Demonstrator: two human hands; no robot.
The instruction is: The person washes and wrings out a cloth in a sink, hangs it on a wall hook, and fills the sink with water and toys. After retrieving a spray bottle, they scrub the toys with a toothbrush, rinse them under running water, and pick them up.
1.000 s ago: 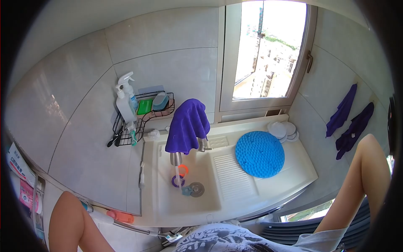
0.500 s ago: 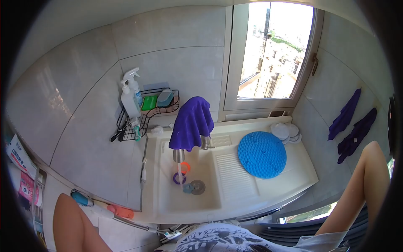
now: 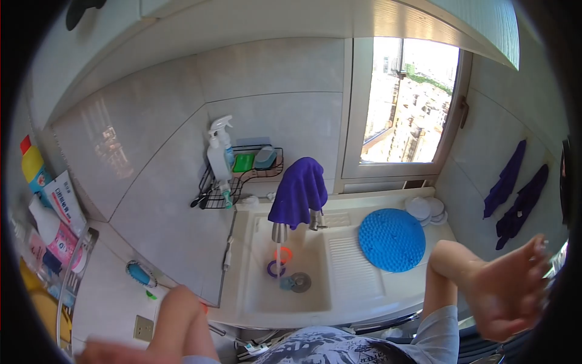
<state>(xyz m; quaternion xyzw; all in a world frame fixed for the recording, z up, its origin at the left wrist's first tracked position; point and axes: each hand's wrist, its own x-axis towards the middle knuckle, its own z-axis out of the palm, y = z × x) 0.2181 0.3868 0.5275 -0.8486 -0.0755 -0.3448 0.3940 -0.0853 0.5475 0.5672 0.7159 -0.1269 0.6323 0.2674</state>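
Observation:
My right hand [image 3: 503, 297] is raised at the right side, palm showing and fingers stretched out with nothing in them. Low at the left edge my left hand [image 3: 112, 350] is smeared by motion and cut off by the frame, so its fingers do not show clearly. Between my arms stands a cream sink [image 3: 254, 300]. Over its tap [image 3: 279, 232] hangs a purple cloth [image 3: 300, 191], and water runs from the spout. An orange ring [image 3: 284, 254], a purple ring [image 3: 276, 269] and a small light-blue piece [image 3: 286, 283] lie in the basin near the drain [image 3: 301, 282].
On the ribbed drainboard rests a round blue mat [image 3: 392, 240], with white discs [image 3: 427, 210] behind it. A wire rack [image 3: 242, 173] holds bottles and sponges. Purple cloths [image 3: 506, 179] hang on the right wall. Bottles [image 3: 54, 227] crowd a left shelf; a cabinet [image 3: 242, 21] overhangs above.
My right hand has come into view at the right, and the blurred left hand at lower left. The view has shifted, showing the overhead cabinet and more shelf bottles. Water keeps running.

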